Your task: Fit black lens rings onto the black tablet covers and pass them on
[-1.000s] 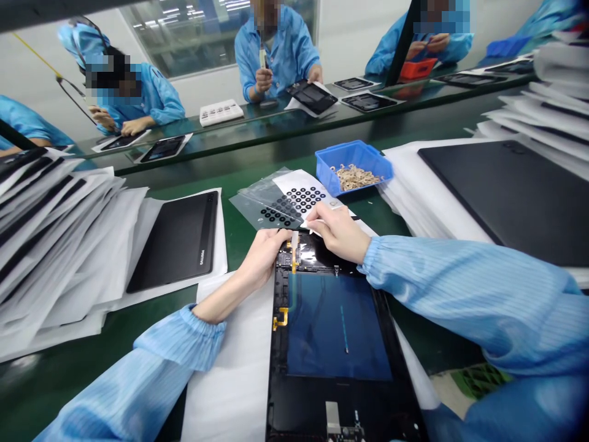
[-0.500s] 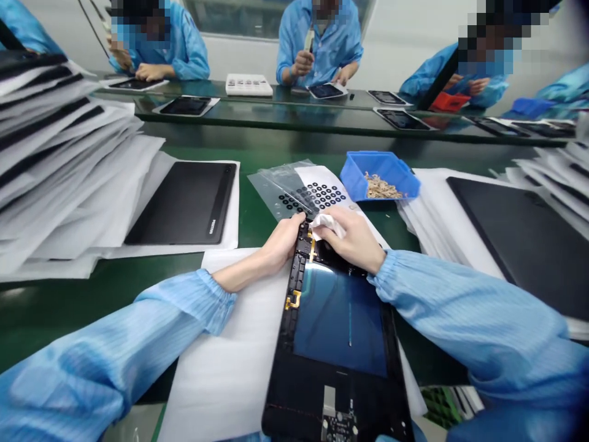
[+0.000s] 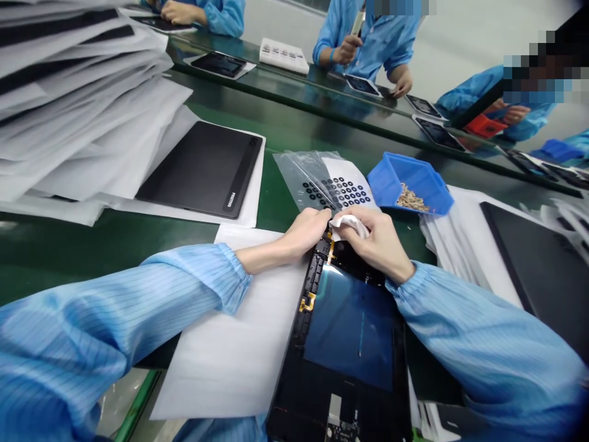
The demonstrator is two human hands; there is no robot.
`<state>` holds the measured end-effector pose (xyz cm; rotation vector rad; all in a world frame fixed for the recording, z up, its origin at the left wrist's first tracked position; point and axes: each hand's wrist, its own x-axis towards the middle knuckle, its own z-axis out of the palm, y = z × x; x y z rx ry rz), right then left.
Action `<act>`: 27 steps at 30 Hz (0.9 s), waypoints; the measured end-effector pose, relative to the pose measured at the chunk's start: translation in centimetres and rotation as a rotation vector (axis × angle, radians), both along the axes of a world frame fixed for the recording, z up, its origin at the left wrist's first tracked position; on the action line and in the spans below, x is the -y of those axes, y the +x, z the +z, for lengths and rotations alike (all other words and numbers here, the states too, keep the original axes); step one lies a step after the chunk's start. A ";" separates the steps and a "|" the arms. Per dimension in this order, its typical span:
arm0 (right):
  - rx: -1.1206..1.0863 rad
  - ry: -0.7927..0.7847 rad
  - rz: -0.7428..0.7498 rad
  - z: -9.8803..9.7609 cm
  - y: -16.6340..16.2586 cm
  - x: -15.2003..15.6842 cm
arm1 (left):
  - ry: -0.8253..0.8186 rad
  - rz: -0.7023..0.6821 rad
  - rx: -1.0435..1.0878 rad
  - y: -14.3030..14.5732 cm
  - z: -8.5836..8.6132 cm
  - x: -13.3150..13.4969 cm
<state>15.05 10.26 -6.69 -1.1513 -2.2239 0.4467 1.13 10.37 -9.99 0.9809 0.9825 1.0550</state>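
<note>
An opened tablet (image 3: 350,331) with bare inner parts lies lengthwise before me, its near end tipping past the table's edge. My left hand (image 3: 307,233) grips the tablet's far left corner, thumb on top. In my right hand (image 3: 375,240) a crumpled white wipe (image 3: 350,226) is pinched and pressed against the far end of the tablet, close to my left thumb. The fingers hide the spot where the wipe touches. Beneath the tablet's left side is a white foam sheet (image 3: 230,344). A sheet of black ring stickers (image 3: 343,191) lies just beyond both hands.
A blue bin (image 3: 414,181) of small brass-coloured parts stands beyond my right hand. To the left are a closed black tablet (image 3: 207,169) and a tall stack of foam-wrapped tablets (image 3: 92,116). Another dark tablet (image 3: 543,270) lies right. Co-workers (image 3: 368,43) sit across the conveyor.
My view has tilted and shifted, so the scene sits lower and further right at the back. Both hands stay at the tablet's far end, the wipe still in my right.
</note>
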 end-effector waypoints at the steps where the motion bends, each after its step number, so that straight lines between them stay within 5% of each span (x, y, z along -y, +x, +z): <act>1: 0.003 -0.009 -0.001 0.1 0.0 0.0 | 0.007 0.001 -0.009 0.0 0.0 0.0; 7: -0.035 -0.085 0.024 0.0 0.2 -0.2 | 0.027 0.013 -0.051 0.0 0.1 0.2; 17: 0.134 0.034 -0.028 0.2 -0.4 0.4 | 0.041 0.050 -0.106 0.2 -0.2 -0.1; 24: 0.136 -0.022 -0.047 1.2 -0.2 -0.1 | -0.016 0.023 0.032 -0.1 0.3 0.3; 27: 0.071 -0.050 -0.092 2.5 1.2 -0.3 | -0.067 -0.118 0.180 -0.8 1.2 1.6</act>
